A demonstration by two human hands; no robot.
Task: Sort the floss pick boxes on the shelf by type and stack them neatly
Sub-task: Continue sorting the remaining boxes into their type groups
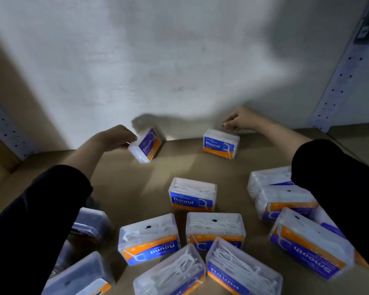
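Head view: two type piles being started at the back of the shelf

The left hand (115, 137) grips a Smooth box (145, 144) by its end, fingers curled round the clear lid. The box is tilted, one bottom corner near the shelf board (136, 177) and its far end close to the back wall (158, 60). The right hand (237, 122) hovers just behind a Round box (221, 143) that stands upright near the wall. Its fingers are loosely curled and hold nothing that shows; whether they touch the box I cannot tell.

These two boxes sit well apart, which reads as the start of one spot per type, so the sorting looks barely begun. Nearer the camera the loose boxes (215, 228) lie mixed: a second Round one (192, 195) upright in the middle, an upside-down Round one (149, 239) to the left of the cluster, and a big Smooth one (309, 245) at an angle on the right, with more heaped behind it under the right sleeve. A few at lower left are in shadow and their labels cannot be read.

Next, the Smooth box likely needs setting flat and square to the wall, label forward. Then each hand can fetch a matching box, turn it right way up and lay it squarely on its own pile
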